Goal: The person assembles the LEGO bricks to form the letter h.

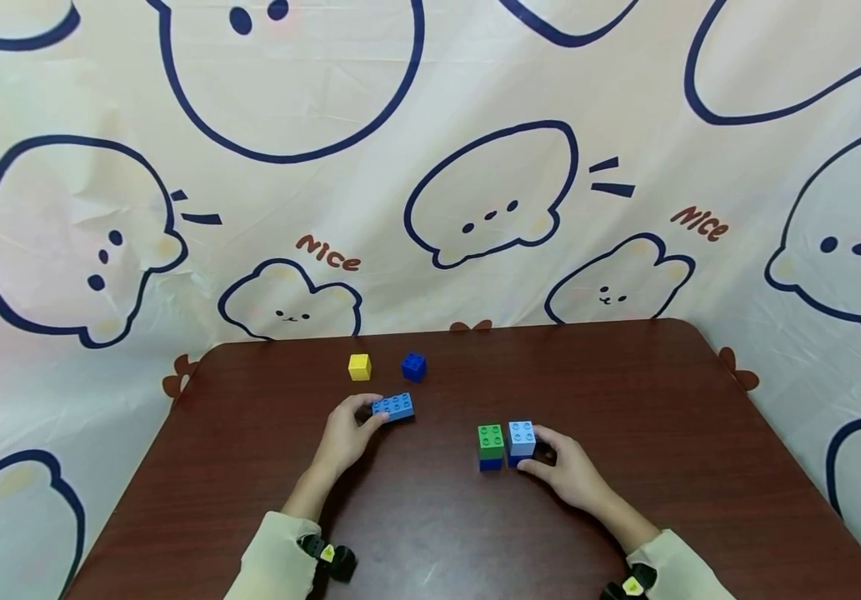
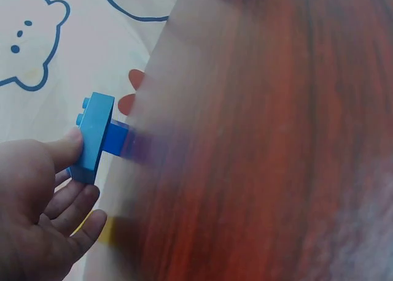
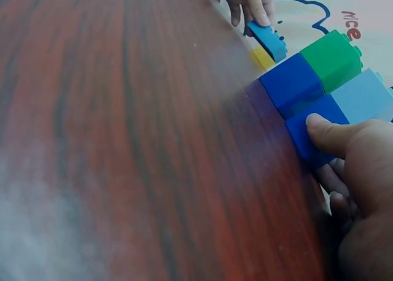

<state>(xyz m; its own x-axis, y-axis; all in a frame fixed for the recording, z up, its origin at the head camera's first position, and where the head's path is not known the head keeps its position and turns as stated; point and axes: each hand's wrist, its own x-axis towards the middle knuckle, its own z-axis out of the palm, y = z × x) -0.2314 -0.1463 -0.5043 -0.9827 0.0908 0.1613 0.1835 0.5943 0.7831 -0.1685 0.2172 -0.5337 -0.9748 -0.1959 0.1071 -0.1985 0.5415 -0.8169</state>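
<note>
Head view: two arms in pale sleeves [image 1: 272, 554] reach over a dark brown table [image 1: 430, 525]. The left hand [image 1: 346, 435] pinches a long light-blue brick [image 1: 394, 407], studs up; beyond it sit a yellow brick [image 1: 359, 367] and a small dark-blue brick [image 1: 413, 367]. The right hand [image 1: 574, 475] grips the right one of two short stacks standing just beside each other: a pale-blue brick [image 1: 522, 438] on a blue base brick [image 1: 517, 461]. The other stack is a green brick [image 1: 490, 441] on a navy brick [image 1: 490, 464]. Behind, a patterned cloth [image 1: 370, 208] carries the word "Nice" twice in brown letters; at its left edge only an "e" can be read. Each wrist has a black strap [image 1: 342, 565] with a yellow mark [image 1: 328, 553], too small to read.

Left wrist view: thumb and fingers clamp the long brick near one end, with the small dark-blue brick showing just past it.

Right wrist view: the thumb presses the blue base brick, fingers partly hidden behind. "Nice" is readable, tilted, at upper right; the left hand, holding the long brick, shows at the top.
</note>
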